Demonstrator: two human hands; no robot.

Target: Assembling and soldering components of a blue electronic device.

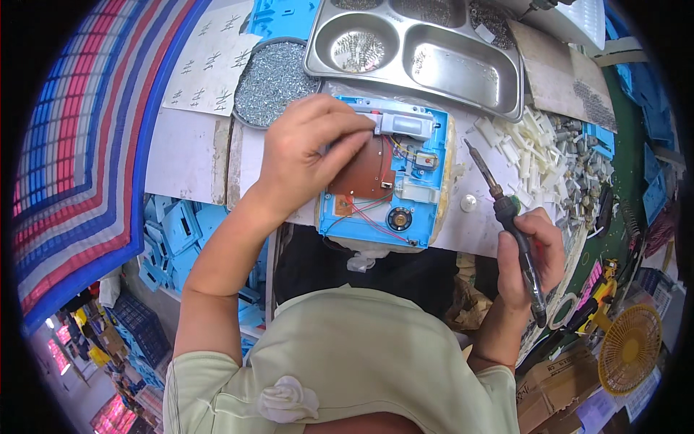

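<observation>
A light-blue plastic housing [361, 230] lies open in front of me on a pale padded base. Inside it sit a brown circuit board [361, 173], a grey battery-box-like part [406, 126], a small motor-like part [426, 160], a round black speaker-like disc [399, 218] and thin red and green wires. My left hand [311, 145] reaches over the housing's upper left, thumb and fingers pinched at the grey part's left end; what they hold is hidden. My right hand [531, 253] is closed round the dark handle of a soldering iron [506, 206], its tip pointing up-left, apart from the housing.
A round tray of small screws [278, 79] and a steel compartment tray [463, 69] with metal parts stand behind. White plastic pieces [520, 148] and grey metal parts [578, 170] lie heaped to the right. Blue housings [177, 235] are piled at left; a yellow fan [630, 349] stands lower right.
</observation>
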